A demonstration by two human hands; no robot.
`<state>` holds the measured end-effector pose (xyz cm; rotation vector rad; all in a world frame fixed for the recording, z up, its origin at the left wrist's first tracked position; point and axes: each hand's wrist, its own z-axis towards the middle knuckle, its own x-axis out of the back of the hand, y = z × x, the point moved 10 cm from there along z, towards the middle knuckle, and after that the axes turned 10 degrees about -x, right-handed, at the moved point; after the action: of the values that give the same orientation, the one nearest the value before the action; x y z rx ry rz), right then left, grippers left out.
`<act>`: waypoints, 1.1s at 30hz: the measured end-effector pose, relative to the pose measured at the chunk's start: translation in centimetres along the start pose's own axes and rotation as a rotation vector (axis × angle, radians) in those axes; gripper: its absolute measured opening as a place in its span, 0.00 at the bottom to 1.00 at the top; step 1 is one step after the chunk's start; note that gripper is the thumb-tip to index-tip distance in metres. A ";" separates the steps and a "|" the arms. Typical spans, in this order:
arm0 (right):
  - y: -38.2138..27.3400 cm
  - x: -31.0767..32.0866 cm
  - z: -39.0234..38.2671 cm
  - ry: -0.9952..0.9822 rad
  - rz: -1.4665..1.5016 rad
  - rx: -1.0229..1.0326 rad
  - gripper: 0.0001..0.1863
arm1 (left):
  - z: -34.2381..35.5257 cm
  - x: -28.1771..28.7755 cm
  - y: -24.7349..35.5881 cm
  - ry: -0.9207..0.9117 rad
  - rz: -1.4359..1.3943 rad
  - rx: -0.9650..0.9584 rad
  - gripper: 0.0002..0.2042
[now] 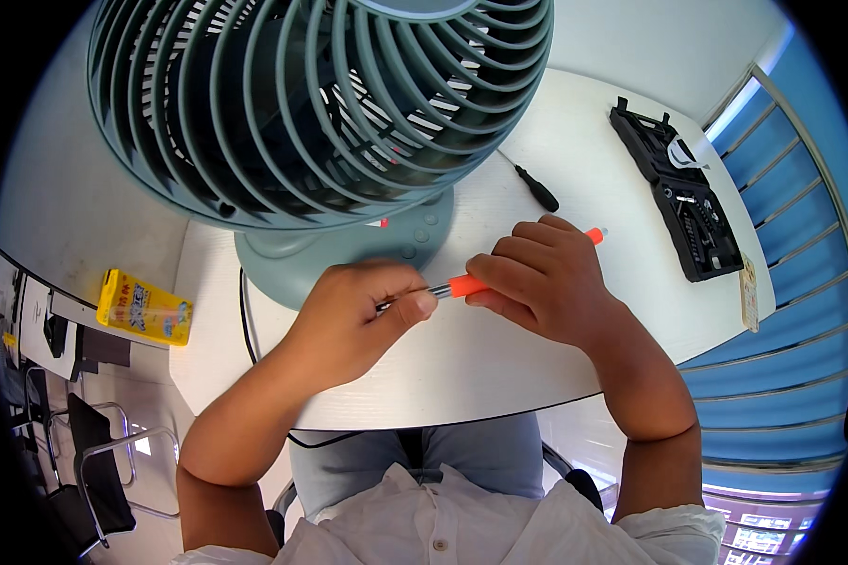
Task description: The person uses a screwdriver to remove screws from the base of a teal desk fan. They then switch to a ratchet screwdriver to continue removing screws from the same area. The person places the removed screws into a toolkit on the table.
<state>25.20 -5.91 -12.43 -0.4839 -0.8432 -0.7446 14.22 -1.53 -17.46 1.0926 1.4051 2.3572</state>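
Note:
Both hands hold an orange-handled tool with a metal shaft, level above the white table, below the fan. My left hand is closed around the shaft's end, its thumb along it; the tip is hidden in the fingers. My right hand grips the orange handle, whose far end with a clear cap shows past the knuckles. The green-grey fan with its curved grille stands on a round base behind my left hand. A black-handled screwdriver lies beyond my right hand.
An open black tool case lies at the table's right, beside a pale narrow object. A yellow packet is at the left edge. A black cable runs over the white table. A chair stands lower left, a metal railing right.

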 end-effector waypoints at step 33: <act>4.8 -3.4 -1.3 -0.491 0.690 -0.508 0.15 | -0.5 1.1 6.4 0.221 0.765 -0.570 0.08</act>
<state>27.94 -2.29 -16.45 -1.3718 -0.8527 -0.1779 14.38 -4.72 -11.80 1.3626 0.2630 3.1693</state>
